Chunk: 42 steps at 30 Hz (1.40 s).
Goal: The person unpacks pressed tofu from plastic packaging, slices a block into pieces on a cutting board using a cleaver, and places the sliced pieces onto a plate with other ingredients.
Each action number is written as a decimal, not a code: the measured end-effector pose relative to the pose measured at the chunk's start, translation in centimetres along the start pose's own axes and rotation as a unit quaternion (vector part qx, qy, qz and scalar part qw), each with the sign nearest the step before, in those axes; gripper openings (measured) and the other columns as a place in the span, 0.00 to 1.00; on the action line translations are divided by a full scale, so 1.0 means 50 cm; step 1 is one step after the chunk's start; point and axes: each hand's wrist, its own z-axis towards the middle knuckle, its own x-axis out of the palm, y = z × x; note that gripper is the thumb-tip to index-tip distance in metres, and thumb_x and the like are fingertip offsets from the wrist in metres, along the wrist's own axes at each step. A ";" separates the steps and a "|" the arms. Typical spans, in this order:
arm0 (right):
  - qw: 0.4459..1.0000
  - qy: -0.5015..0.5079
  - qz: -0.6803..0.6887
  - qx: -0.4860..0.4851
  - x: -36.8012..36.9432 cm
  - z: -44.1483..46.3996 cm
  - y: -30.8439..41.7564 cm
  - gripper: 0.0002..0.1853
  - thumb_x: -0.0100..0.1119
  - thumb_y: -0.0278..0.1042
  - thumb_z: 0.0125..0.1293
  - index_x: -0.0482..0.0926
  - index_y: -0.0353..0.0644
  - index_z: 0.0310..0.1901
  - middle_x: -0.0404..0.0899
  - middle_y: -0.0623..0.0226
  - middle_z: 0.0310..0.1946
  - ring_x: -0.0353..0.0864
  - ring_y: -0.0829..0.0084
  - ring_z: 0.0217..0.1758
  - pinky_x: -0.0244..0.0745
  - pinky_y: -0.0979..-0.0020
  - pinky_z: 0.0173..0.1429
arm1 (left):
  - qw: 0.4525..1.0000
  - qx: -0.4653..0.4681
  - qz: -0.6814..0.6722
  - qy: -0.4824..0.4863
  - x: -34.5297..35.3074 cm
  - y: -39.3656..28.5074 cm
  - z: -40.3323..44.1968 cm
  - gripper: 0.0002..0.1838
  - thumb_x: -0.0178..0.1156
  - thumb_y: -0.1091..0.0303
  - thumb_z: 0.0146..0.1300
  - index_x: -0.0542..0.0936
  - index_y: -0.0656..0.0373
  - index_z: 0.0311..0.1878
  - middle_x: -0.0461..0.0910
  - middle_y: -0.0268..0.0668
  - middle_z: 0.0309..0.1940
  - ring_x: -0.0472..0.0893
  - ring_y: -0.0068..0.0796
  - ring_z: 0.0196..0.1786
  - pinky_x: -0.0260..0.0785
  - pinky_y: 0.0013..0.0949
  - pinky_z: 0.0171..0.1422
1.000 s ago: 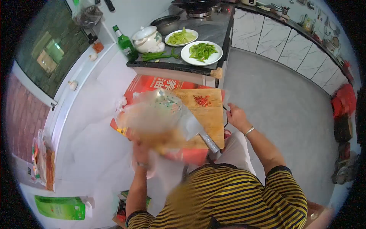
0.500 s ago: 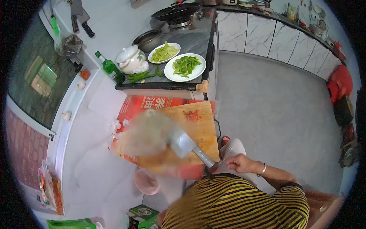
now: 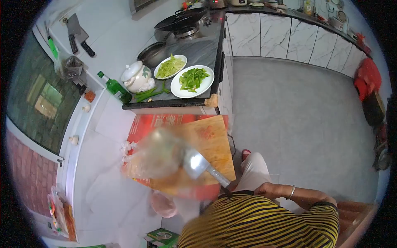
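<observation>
My right hand (image 3: 268, 190), with a bracelet at the wrist, is drawn in at my waist beside the trousers (image 3: 253, 171). Its fingers look curled; their tips and anything in them are hidden. My left hand does not show. In front of me a cleaver (image 3: 196, 163) lies on a wooden cutting board (image 3: 217, 144), its handle toward my waist. Red bits of food (image 3: 205, 132) sit on the board's far part. A blurred patch covers the board's left side and hides what is there.
Beyond the board, the counter holds plates of sliced green pepper (image 3: 192, 79) and pale green slices (image 3: 170, 66), a lidded white pot (image 3: 137, 77), a green bottle (image 3: 118, 89) and a wok (image 3: 180, 20). Knives (image 3: 78, 35) hang on the wall. A pink bin (image 3: 163, 204) stands below the board.
My right hand has moved down and inward, from over the trousers to my waist. The view has shifted slightly; cleaver and board stay in place.
</observation>
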 end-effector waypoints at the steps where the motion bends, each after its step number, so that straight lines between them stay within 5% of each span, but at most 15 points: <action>1: 1.000 0.003 -0.012 -0.018 0.002 0.006 -0.012 0.12 0.61 0.35 0.63 0.80 0.36 0.44 0.82 0.57 0.37 0.81 0.66 0.40 0.74 0.67 0.47 | 1.000 0.004 0.001 0.004 0.002 -0.004 0.006 0.11 0.58 0.68 0.62 0.79 0.65 0.43 0.81 0.34 0.32 0.77 0.23 0.34 0.70 0.28 0.40; 11: 0.993 0.006 -0.062 -0.101 0.018 0.028 -0.019 0.17 0.63 0.38 0.59 0.78 0.35 0.45 0.81 0.53 0.39 0.80 0.57 0.42 0.74 0.63 0.49 | 0.998 0.025 0.034 0.052 0.021 -0.032 0.066 0.11 0.59 0.68 0.61 0.79 0.65 0.44 0.81 0.35 0.33 0.77 0.24 0.35 0.70 0.29 0.42; 27: 0.998 0.035 -0.030 -0.049 -0.006 0.024 0.031 0.20 0.66 0.41 0.54 0.79 0.35 0.44 0.81 0.50 0.41 0.81 0.53 0.46 0.73 0.59 0.51 | 0.992 -0.005 0.083 0.098 0.007 -0.023 0.040 0.12 0.59 0.67 0.61 0.79 0.64 0.44 0.82 0.36 0.34 0.78 0.25 0.36 0.70 0.31 0.45; 30: 0.997 0.024 -0.036 -0.058 -0.004 0.024 0.031 0.16 0.64 0.37 0.58 0.79 0.34 0.43 0.82 0.54 0.39 0.80 0.59 0.42 0.73 0.62 0.49 | 0.991 -0.022 0.088 0.098 -0.006 -0.013 0.017 0.12 0.59 0.66 0.61 0.80 0.64 0.44 0.82 0.37 0.34 0.78 0.25 0.37 0.70 0.32 0.45; 42: 0.997 0.038 0.007 -0.066 -0.013 0.035 0.033 0.15 0.60 0.38 0.61 0.78 0.34 0.41 0.81 0.53 0.36 0.79 0.60 0.40 0.72 0.62 0.48 | 0.986 -0.091 0.102 0.097 -0.045 0.019 -0.050 0.13 0.60 0.66 0.61 0.80 0.64 0.45 0.82 0.38 0.35 0.78 0.27 0.38 0.70 0.33 0.48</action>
